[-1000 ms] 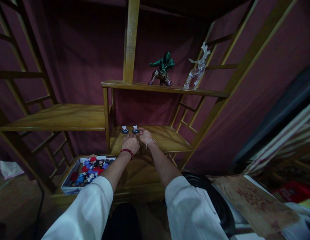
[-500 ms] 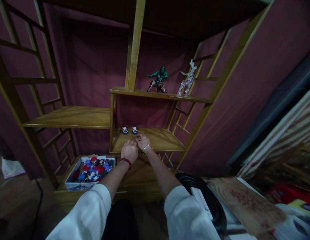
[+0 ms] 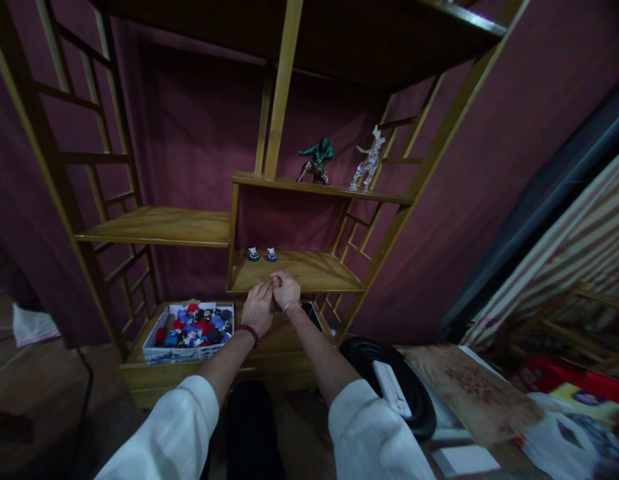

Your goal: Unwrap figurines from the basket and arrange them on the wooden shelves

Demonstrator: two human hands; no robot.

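Note:
My left hand (image 3: 258,309) and my right hand (image 3: 286,289) meet just in front of the small lower shelf (image 3: 309,270). Their fingers are curled together, and whatever may be between them is hidden. Behind them on that shelf stand two small figurines with dark bases, a left figurine (image 3: 253,254) and a right figurine (image 3: 271,254), side by side and apart. To the left of my hands, a box (image 3: 156,356) full of small red, blue and black figures (image 3: 199,327) rests on the cabinet's bottom ledge.
A green crouching figure (image 3: 319,161) and a clear deer figurine (image 3: 368,163) stand on the shelf above. A dark flat object (image 3: 312,316) lies beneath my right wrist. At the lower right are a black coiled hose (image 3: 419,400), a white box (image 3: 464,460) and a plastic bag (image 3: 564,440).
The view has shifted slightly. My hands have drawn back a little from the two figurines toward the shelf's front edge, still together. The figurines stay in place.

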